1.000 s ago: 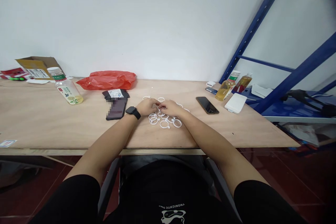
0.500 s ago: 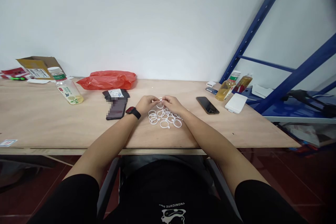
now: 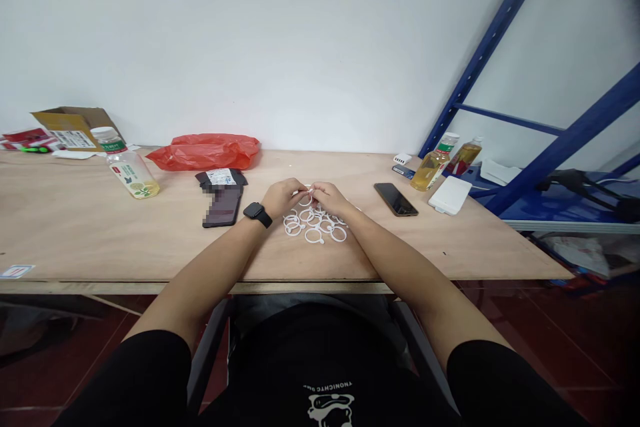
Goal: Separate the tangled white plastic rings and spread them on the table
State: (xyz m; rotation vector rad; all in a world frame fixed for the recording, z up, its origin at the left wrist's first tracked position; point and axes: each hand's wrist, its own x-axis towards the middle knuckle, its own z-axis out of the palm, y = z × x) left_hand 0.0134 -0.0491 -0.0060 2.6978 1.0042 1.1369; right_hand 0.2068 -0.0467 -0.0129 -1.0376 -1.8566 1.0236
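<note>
Over the last second, left hand (image 3: pixel 281 196) and right hand (image 3: pixel 330 199) shifted beyond the loose rings (image 3: pixel 314 220); both pinch one white ring (image 3: pixel 305 205), fingertips nearly together, singling it out.

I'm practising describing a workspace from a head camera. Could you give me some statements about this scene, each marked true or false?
1. The left hand and right hand meet at a white ring. True.
2. The watch has a white strap. False: the watch has a black strap.
3. The red bag lies farther from the person than the black packet. True.
4. The loose rings lie on the red bag. False: the loose rings lie on the table, close to the hands.
5. The white case lies to the right of the hands. True.
</note>
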